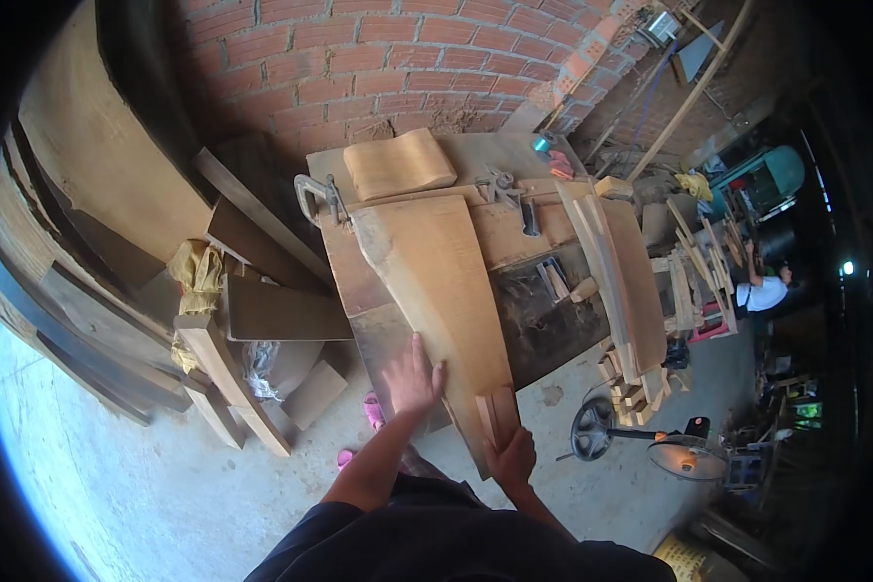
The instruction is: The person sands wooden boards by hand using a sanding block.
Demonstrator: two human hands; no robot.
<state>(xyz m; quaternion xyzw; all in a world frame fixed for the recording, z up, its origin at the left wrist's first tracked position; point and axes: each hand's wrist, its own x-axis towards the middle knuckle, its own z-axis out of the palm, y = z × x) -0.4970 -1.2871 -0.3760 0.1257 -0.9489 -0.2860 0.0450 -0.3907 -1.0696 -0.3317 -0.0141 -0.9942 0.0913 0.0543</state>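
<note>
- So, only the head view to go on, looking down at a workbench point(373, 338) by a brick wall point(407, 58).
- Main thing is a long pale board point(446, 262), lying lengthwise across the bench. Wide end's up toward the wall, narrow end points at the person and pokes out past the near edge of the bench.
- Left hand point(414, 381) is loose and flat, fingers spread, right at the board's left edge. Can't tell how hard it's pressing, but it isn't wrapped around anything.
- Right hand point(512, 456) is curled around a small wooden block point(497, 417), which sits on the narrow end of the board.
- Up by the board's far left corner there's a metal clamp point(320, 199), and just beyond the wide end a curvy chunk of wood point(398, 165).
- Right of the board: a metal tool point(500, 186) (too small to say what kind), then a wooden handle point(584, 289) sticking out over a dark patch of the bench, plus more long planks point(606, 281) near the bench's right end.
- Floor stuff: pink sandals point(373, 411) below the left arm, a fan point(689, 456) off to the right.
- Big slabs point(107, 145) are stacked up on the left, with a yellowish bag point(199, 276) near them.
- Way over on the right, another person point(764, 293) in a white top, well apart from all this.
</note>
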